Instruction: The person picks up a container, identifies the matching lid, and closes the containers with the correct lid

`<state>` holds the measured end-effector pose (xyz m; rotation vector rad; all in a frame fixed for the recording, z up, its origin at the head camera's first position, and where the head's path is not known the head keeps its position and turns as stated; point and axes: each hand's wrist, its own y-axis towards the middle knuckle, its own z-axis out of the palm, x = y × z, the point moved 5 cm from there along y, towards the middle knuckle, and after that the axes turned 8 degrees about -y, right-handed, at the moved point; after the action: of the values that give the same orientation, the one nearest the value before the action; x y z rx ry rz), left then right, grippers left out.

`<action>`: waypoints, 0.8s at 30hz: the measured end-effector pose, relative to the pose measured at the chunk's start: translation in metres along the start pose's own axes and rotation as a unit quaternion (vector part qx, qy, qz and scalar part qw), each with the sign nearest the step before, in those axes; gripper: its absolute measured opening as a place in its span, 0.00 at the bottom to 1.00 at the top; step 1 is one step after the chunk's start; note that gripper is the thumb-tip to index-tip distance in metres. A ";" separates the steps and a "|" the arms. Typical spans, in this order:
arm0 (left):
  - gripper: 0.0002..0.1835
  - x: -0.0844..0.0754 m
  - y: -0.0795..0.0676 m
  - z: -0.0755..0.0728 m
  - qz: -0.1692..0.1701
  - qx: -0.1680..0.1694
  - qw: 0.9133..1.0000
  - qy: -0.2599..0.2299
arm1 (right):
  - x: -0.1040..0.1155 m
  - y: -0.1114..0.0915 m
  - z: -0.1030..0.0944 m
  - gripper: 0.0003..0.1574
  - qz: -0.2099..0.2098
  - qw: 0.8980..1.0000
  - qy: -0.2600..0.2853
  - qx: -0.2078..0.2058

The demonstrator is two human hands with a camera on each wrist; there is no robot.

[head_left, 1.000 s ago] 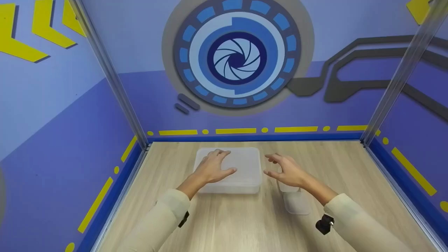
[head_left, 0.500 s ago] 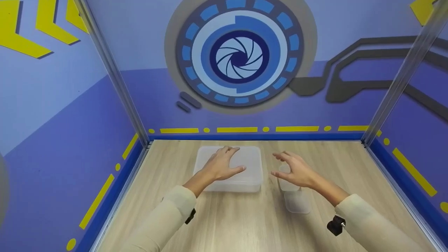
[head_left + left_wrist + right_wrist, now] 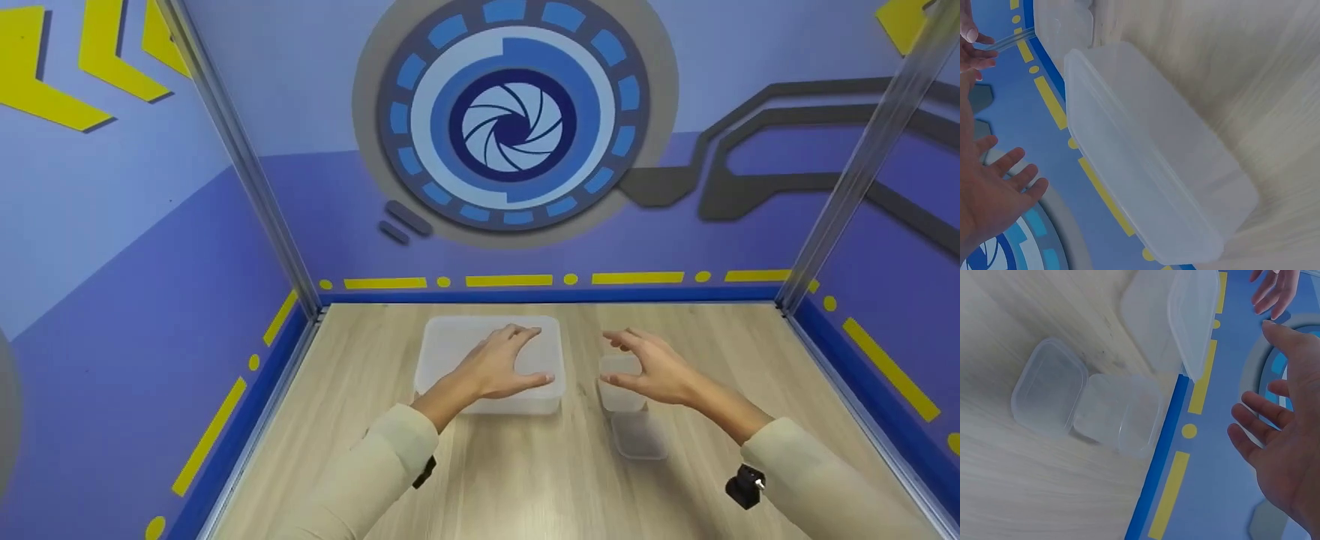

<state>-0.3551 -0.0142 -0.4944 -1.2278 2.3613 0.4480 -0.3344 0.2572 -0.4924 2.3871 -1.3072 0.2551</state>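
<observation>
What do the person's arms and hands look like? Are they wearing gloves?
No, the left hand and right hand are both bare. The left sleeve and right sleeve are long and pale cream. A small black gadget pokes out near each cuff; the right gadget has a shiny bit.

On the table [image 3: 510,480], a large lidded container [image 3: 450,345] lies left of a small container [image 3: 622,400], with a shallow tub or lid [image 3: 640,438] just before the latter; wall panels [image 3: 315,217] stand behind, left and right of the table.
</observation>
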 end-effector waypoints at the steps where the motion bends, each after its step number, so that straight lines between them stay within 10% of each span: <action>1: 0.49 -0.002 0.000 0.002 0.001 0.000 1.000 -0.003 | -0.002 -0.001 0.000 0.45 0.003 1.000 -0.001 0.001; 24: 0.46 -0.026 0.005 0.036 0.038 0.012 0.999 -0.004 | -0.013 -0.018 0.004 0.46 0.010 0.999 -0.009 0.035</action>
<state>-0.3373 0.0231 -0.5111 -1.1272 2.4051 0.4473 -0.3264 0.2742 -0.5054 2.4408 -1.3526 0.2894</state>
